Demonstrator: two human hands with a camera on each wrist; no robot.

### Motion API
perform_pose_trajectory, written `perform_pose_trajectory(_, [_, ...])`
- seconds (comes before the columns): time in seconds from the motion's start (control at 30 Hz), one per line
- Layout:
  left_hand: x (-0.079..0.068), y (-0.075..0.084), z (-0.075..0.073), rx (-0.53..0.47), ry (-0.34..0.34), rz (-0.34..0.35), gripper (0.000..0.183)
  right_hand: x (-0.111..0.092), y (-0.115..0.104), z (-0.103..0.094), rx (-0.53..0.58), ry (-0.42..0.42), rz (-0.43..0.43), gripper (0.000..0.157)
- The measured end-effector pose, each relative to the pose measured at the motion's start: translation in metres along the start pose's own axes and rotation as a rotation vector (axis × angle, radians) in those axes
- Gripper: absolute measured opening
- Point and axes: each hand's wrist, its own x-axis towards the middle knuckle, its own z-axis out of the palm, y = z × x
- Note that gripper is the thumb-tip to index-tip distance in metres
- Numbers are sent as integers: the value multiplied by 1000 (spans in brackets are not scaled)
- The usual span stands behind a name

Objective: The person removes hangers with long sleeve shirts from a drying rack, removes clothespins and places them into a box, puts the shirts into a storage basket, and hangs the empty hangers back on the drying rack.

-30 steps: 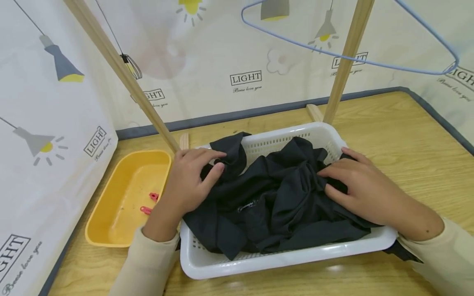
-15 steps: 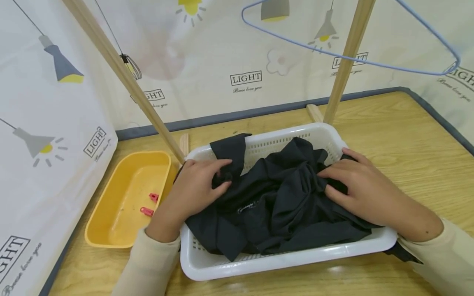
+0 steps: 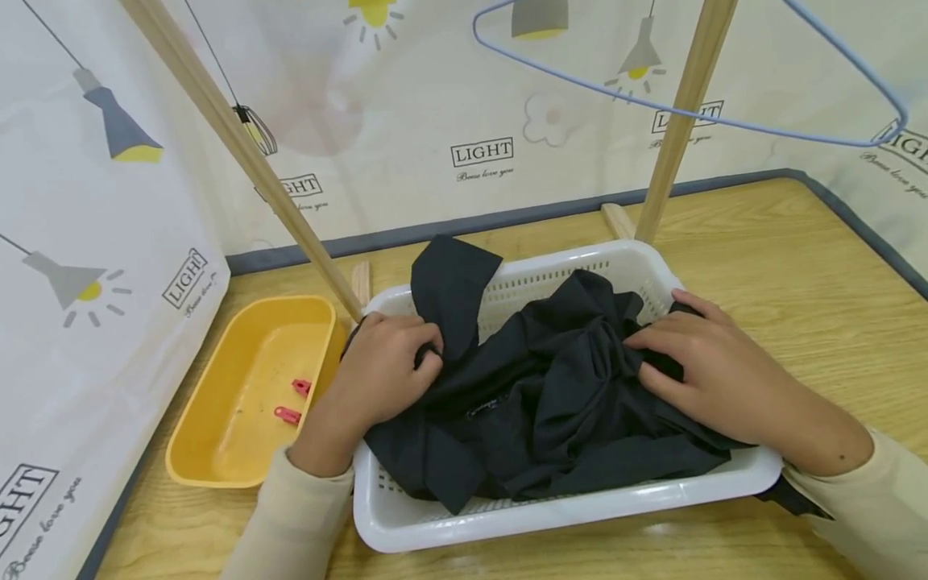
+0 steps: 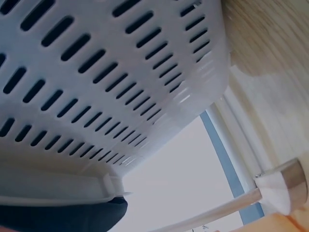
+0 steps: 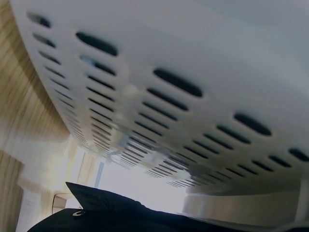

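A crumpled black garment (image 3: pixel 536 387) with a small white script label fills the white slotted laundry basket (image 3: pixel 507 524). At the basket's left end my left hand (image 3: pixel 391 362) pinches a fold of the garment between thumb and curled fingers. A flap of the cloth stands up past the back rim beside it. Over the right end, my right hand (image 3: pixel 710 370) grips the garment, fingertips partly hidden in the folds. Both wrist views look along the basket's outer wall (image 4: pixel 87 96), with dark cloth (image 5: pixel 116 212) hanging over the rim in the right wrist view.
A yellow tub (image 3: pixel 217 435) with red clothespins (image 3: pixel 287 414) stands to the left. Wooden posts (image 3: pixel 239 153) rise behind the basket on both sides. A blue hanger (image 3: pixel 616 97) hangs above at the back right. Printed curtains border the wooden table (image 3: pixel 819 274).
My left hand has shifted slightly and its fingers have closed on the cloth. The flap at the back left rim has been raised. My right hand has stayed nearly still.
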Motion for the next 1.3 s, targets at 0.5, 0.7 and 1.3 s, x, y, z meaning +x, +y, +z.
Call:
perform_pose_trajectory(0.5, [2,-3,0,-78,65,129,33,0,1,-2,6,3,9,22])
perform_pose_trajectory(0.7, [1,-3,-2,-150,24,132,27,0,0,-2,3,1,4,22])
perform_pose_trajectory(1.3, [-1,3,1,-135,42,151,30,-5,4,-1,22,-13,-1,22])
